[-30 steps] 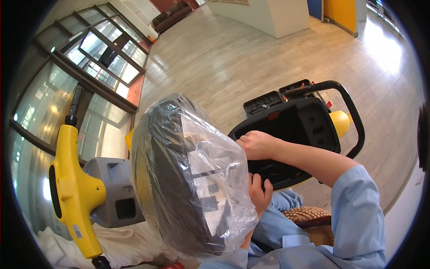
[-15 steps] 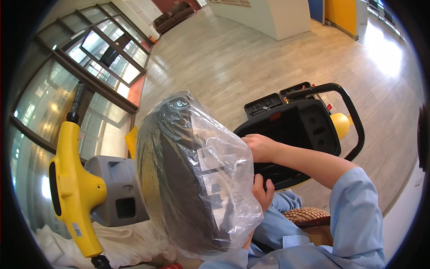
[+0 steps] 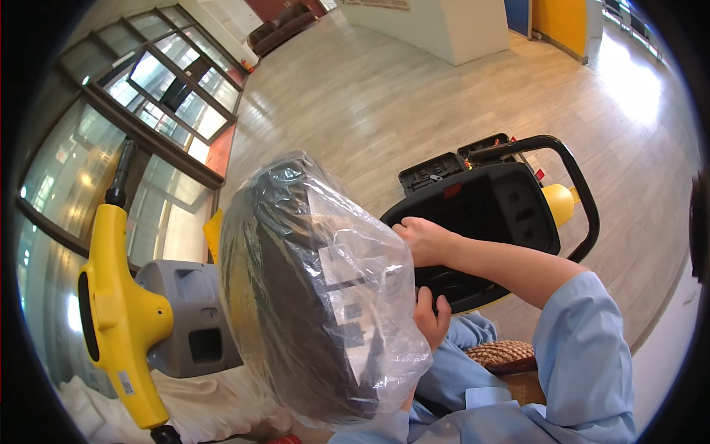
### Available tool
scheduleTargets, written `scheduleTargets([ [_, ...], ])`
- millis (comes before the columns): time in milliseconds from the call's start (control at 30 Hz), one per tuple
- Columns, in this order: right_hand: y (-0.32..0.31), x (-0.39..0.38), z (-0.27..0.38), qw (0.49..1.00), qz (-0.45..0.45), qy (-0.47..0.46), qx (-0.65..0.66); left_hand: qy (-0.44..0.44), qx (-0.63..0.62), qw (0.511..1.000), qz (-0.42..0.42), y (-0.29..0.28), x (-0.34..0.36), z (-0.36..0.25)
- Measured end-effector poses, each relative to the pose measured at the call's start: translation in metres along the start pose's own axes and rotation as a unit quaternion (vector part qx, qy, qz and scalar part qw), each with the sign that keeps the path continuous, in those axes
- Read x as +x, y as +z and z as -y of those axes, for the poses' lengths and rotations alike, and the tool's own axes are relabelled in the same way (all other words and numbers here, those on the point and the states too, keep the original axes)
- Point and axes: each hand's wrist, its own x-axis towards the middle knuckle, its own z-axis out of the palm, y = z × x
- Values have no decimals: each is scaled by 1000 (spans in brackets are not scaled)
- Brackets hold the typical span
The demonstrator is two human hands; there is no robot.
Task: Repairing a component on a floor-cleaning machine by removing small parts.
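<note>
The head view shows a round dark disc wrapped in a clear plastic bag (image 3: 318, 296) held up before the person. The right hand (image 3: 423, 240) grips its upper right edge; the left hand (image 3: 431, 318) curls around the lower edge. Behind stand a black-and-yellow cleaning machine (image 3: 488, 214) and, left, a yellow handle (image 3: 118, 325) on a grey housing (image 3: 188, 318).

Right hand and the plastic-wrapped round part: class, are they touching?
Touching. The head view shows the right hand pressed against the clear bag's edge on the plastic-wrapped round part.
</note>
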Motion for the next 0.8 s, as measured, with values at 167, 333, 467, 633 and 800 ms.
scheduleTargets([
  [167, 1, -7, 1, 987, -103, 57, 111, 2, -8, 1000, 0, 0, 0, -1],
  [333, 9, -11, -5, 978, -134, 24, 160, 5, -4, 1000, -6, 0, -1, 1],
  [467, 2, -9, -7, 993, -84, 14, 81, 7, -2, 1000, -12, -2, 0, 0],
  [633, -5, -1, -5, 998, -58, -14, -1, 15, -5, 1000, -14, 2, 1, 1],
  [800, -7, 2, 1, 998, -56, 4, -11, 8, -13, 1000, -24, 3, 0, 0],
])
